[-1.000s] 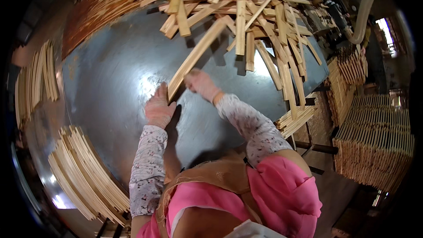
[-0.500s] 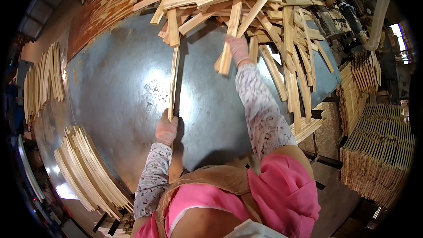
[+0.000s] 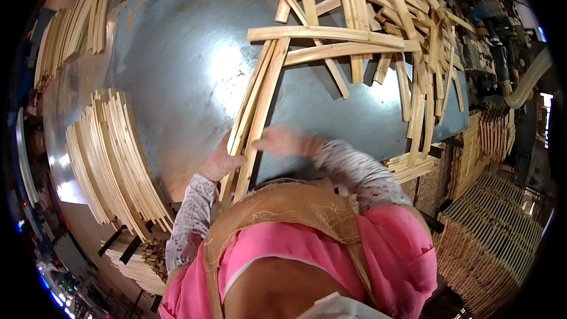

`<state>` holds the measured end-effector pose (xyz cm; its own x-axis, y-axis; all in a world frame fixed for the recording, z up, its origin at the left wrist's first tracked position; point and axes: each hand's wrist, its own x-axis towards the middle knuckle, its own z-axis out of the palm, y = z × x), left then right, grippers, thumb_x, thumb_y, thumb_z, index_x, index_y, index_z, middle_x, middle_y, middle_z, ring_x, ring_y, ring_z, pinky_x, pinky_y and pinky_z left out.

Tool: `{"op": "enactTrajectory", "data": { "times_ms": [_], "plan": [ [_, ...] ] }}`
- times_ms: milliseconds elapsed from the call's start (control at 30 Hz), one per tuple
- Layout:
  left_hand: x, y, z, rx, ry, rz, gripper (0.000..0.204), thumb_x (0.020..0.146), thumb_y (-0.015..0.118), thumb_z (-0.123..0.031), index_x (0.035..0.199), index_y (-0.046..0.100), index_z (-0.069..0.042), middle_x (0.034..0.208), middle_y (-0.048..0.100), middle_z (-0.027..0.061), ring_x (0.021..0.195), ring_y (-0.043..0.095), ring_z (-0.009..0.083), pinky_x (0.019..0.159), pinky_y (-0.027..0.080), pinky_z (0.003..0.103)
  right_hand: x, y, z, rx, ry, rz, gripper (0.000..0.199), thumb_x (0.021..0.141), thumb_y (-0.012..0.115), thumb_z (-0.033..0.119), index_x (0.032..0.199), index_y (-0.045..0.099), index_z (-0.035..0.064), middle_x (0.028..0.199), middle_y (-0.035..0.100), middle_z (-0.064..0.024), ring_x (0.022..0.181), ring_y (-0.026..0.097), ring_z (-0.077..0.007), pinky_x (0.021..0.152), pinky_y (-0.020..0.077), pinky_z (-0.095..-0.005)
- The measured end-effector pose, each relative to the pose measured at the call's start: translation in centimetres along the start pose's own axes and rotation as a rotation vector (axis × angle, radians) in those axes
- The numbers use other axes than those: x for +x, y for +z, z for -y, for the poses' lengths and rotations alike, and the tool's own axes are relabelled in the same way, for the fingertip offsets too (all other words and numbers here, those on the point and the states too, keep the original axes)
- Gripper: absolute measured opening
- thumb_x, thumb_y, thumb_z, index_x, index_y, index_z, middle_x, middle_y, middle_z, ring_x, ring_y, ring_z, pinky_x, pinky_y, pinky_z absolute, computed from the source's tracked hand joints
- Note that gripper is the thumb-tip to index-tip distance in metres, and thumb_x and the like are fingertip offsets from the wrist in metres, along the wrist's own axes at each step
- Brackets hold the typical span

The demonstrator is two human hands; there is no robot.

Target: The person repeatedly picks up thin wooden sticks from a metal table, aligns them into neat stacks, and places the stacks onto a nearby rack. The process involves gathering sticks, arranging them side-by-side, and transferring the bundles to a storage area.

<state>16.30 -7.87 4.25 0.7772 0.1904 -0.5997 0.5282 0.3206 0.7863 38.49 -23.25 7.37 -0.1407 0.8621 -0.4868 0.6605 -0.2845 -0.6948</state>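
My left hand [image 3: 220,158], in a pale work glove, is closed around narrow wooden slats [image 3: 251,103] near the table's front edge. They point away from me across the grey metal table [image 3: 177,82]. A wider wooden slat [image 3: 267,94] leans alongside them on the right. My right hand [image 3: 284,142] is at this wider slat's near part, its fingers smeared by motion, so its grip is unclear. Two crossing slats [image 3: 331,35] lie sideways over the far ends, reaching toward a loose heap of slats [image 3: 407,12] at the far right.
Neat rows of slats [image 3: 115,153] stand at the left, with another row [image 3: 74,23] farther back. Below them is a lower stack [image 3: 139,263] beside dark metal bars. Large stacked wooden pieces [image 3: 487,236] stand at the right, near a pale hose [image 3: 528,80] and machinery.
My right hand has left the heap and come back toward my left. More slats now lie by my left hand, and two lie crosswise beyond. The view has shifted.
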Motion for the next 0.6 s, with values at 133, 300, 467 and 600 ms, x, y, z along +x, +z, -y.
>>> {"op": "enactTrajectory", "data": {
  "times_ms": [133, 300, 467, 600],
  "plan": [
    [-7.4, -2.2, 1.9, -0.198, -0.099, -0.141, 0.103, 0.075, 0.085, -0.009, 0.163, 0.033, 0.003, 0.123, 0.067, 0.0118, 0.106, 0.068, 0.0230, 0.090, 0.060, 0.032, -4.6, -9.7, -6.3, -0.521, -0.063, -0.820, 0.032, 0.092, 0.069, 0.026, 0.119, 0.074, 0.0096, 0.107, 0.076, -0.0166, 0.106, 0.071, -0.0409, 0.095, 0.0567, -0.0489],
    [-9.9, -2.3, 4.6, 0.475, -0.276, -0.684, 0.093, 0.086, 0.085, -0.025, 0.165, 0.037, -0.010, 0.127, 0.071, 0.0208, 0.114, 0.071, 0.0382, 0.097, 0.060, 0.046, -7.5, -17.1, -21.0, -0.814, 0.484, -0.683, 0.077, 0.084, 0.073, 0.013, 0.157, 0.050, 0.0169, 0.155, 0.055, -0.0168, 0.138, 0.055, -0.0405, 0.114, 0.0459, -0.0526],
    [-6.7, 2.1, 7.2, 0.971, -0.235, -0.768, 0.103, 0.084, 0.087, -0.038, 0.168, 0.032, -0.017, 0.145, 0.060, 0.0165, 0.128, 0.064, 0.0361, 0.104, 0.056, 0.047, -3.2, -17.2, -17.5, -0.821, 0.695, -0.559, 0.090, 0.081, 0.083, 0.027, 0.162, 0.044, 0.0172, 0.150, 0.061, -0.0164, 0.135, 0.060, -0.0389, 0.115, 0.0481, -0.0481],
    [-5.2, 3.1, 3.3, 0.964, -0.387, -0.495, 0.109, 0.084, 0.087, -0.043, 0.170, 0.025, -0.022, 0.145, 0.059, 0.0138, 0.133, 0.059, 0.0354, 0.106, 0.055, 0.048, -0.8, -17.4, -13.0, -0.582, 0.651, -0.419, 0.092, 0.083, 0.080, 0.048, 0.160, 0.048, 0.0103, 0.132, 0.072, -0.0222, 0.120, 0.071, -0.0367, 0.104, 0.0562, -0.0466]
  ]
}}
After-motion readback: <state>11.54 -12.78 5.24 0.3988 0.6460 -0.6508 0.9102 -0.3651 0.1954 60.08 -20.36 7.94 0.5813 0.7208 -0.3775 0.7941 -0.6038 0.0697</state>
